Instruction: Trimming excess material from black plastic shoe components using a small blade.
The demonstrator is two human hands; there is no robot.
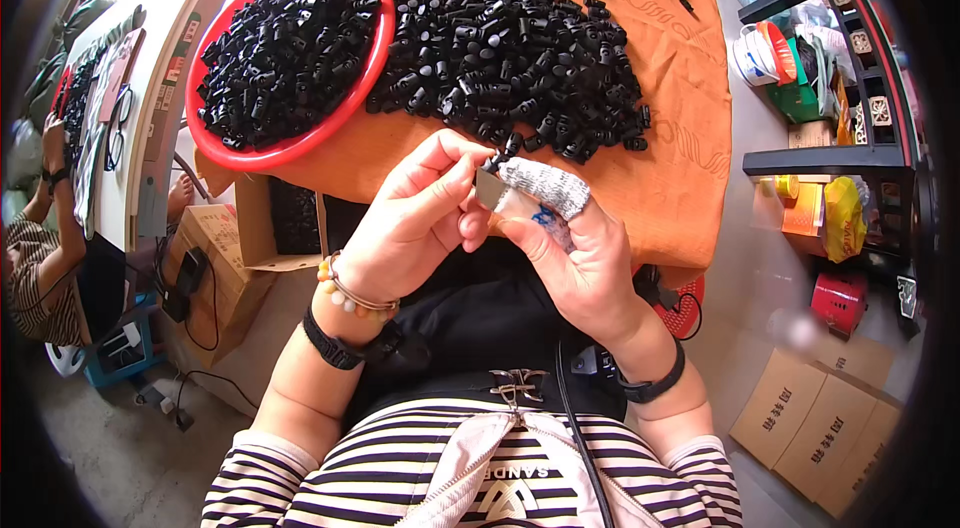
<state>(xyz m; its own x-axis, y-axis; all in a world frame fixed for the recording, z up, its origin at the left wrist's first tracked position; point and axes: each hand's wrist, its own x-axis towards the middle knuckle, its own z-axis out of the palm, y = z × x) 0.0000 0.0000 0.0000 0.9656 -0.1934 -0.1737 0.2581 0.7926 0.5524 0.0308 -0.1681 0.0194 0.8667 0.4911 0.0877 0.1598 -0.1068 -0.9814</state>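
My left hand [425, 203] is closed in a pinch on a small black plastic part [495, 162] that looks like a cord lock. Against that part, my right hand [575, 263] grips a flat metal blade [489, 190] with a whitish wrapped handle [520, 209]. A grey knitted finger cover [548, 184] sits on the right index finger. Just beyond both hands, a heap of similar black parts [510, 58] spreads over an orange cloth [680, 128]. To its left stands a red basin [375, 78] filled with the same kind of part.
Below the table's left side are an open carton [262, 218] and a closed cardboard box [220, 268]. On the far left, a person [50, 268] in a striped top works at another table. A dark shelf [825, 163] and flat cartons [815, 418] stand on the right.
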